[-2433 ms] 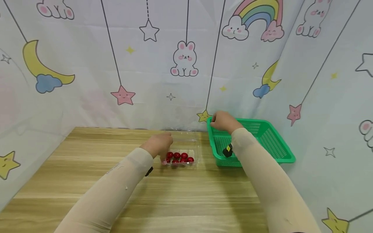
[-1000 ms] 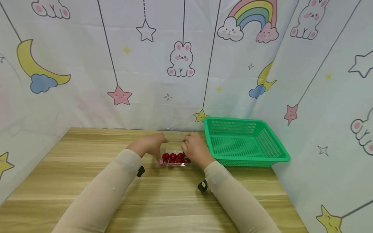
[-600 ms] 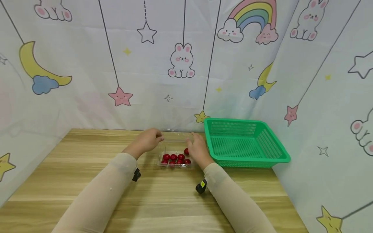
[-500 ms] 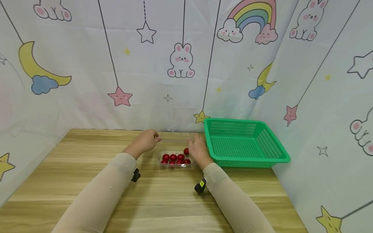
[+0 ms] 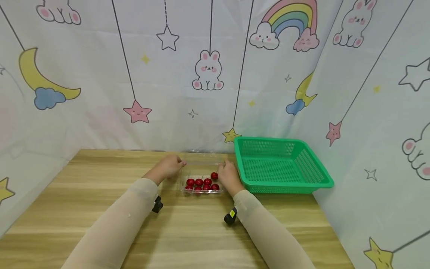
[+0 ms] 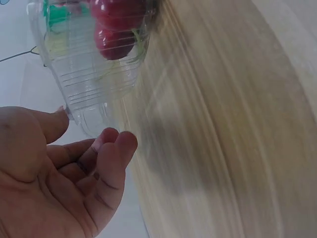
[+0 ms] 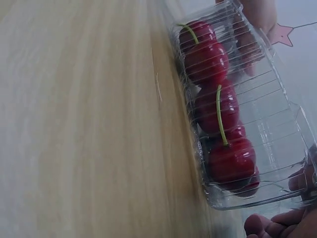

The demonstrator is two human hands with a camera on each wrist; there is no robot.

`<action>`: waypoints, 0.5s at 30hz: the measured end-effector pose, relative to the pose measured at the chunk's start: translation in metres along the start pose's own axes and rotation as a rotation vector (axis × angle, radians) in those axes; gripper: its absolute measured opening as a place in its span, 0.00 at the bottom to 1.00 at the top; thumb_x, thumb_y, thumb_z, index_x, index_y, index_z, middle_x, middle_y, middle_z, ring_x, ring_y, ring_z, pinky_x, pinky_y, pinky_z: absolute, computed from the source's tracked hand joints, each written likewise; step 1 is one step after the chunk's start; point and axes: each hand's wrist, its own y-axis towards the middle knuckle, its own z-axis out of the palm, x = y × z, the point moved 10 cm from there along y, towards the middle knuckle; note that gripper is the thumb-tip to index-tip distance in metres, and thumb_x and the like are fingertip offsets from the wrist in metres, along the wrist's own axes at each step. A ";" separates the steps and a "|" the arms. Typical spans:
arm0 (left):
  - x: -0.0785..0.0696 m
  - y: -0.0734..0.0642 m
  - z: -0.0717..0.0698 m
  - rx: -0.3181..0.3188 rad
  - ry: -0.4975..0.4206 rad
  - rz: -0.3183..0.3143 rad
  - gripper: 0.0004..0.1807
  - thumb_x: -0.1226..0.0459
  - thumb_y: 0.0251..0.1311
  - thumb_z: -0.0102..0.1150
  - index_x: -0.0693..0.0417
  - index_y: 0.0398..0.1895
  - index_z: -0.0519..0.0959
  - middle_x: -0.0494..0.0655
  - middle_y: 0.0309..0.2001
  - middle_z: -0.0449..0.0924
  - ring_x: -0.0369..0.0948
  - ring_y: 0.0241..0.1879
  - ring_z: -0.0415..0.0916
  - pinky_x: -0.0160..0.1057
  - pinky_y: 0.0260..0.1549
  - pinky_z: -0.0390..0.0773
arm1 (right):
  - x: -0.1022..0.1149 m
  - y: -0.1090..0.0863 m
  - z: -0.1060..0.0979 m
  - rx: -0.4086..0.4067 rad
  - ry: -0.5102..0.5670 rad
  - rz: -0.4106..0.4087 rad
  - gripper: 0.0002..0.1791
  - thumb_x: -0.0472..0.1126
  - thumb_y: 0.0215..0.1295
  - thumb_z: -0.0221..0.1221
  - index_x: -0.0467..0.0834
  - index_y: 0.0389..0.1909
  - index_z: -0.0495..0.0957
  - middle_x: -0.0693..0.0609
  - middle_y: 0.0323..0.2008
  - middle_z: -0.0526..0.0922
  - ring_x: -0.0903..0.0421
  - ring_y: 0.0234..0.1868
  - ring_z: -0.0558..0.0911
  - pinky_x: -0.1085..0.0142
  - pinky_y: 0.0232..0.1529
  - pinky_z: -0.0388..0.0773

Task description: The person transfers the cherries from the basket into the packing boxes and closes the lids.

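Observation:
A clear plastic clamshell box (image 5: 203, 191) stands on the table with its lid (image 5: 201, 161) raised at the back. Red cherries (image 5: 199, 182), some with green stems, lie inside. At the box's back left corner my left hand (image 5: 166, 169) pinches the plastic edge. The left wrist view shows its thumb (image 6: 55, 124) against the clear plastic, the other fingers curled beneath. My right hand (image 5: 229, 176) holds the back right side, covering part of that wall. In the right wrist view its fingertips (image 7: 255, 225) lie around the box's near corner.
A green plastic basket (image 5: 279, 183) sits on the table just right of the box. A white cloth (image 5: 168, 130) with printed stars and bunnies hangs close behind the wooden table (image 5: 188, 231) and along its right side.
My right hand came from the basket's far left rim to the box's right side. My left hand shifted from the box's front left to its back left corner, lately dipping slightly.

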 end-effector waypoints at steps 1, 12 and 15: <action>0.001 0.000 0.001 0.009 -0.005 -0.007 0.32 0.52 0.93 0.48 0.73 0.76 0.77 0.68 0.66 0.86 0.43 0.30 0.80 0.43 0.39 0.86 | -0.001 0.000 0.001 0.003 0.003 0.004 0.30 0.44 0.91 0.46 0.27 0.79 0.72 0.28 0.78 0.76 0.32 0.81 0.75 0.39 0.84 0.72; 0.002 -0.004 -0.001 0.031 -0.153 -0.024 0.33 0.57 0.90 0.55 0.76 0.82 0.67 0.74 0.71 0.81 0.42 0.29 0.81 0.40 0.31 0.87 | -0.008 0.002 0.005 -0.007 0.071 0.031 0.25 0.43 0.90 0.50 0.31 0.75 0.77 0.31 0.69 0.84 0.36 0.71 0.84 0.41 0.75 0.81; 0.004 -0.005 -0.003 0.014 -0.243 -0.050 0.33 0.60 0.88 0.58 0.73 0.83 0.64 0.73 0.68 0.82 0.47 0.39 0.89 0.43 0.34 0.91 | -0.009 0.003 0.005 -0.020 0.113 0.027 0.25 0.42 0.89 0.51 0.32 0.77 0.75 0.31 0.70 0.84 0.37 0.70 0.84 0.41 0.74 0.82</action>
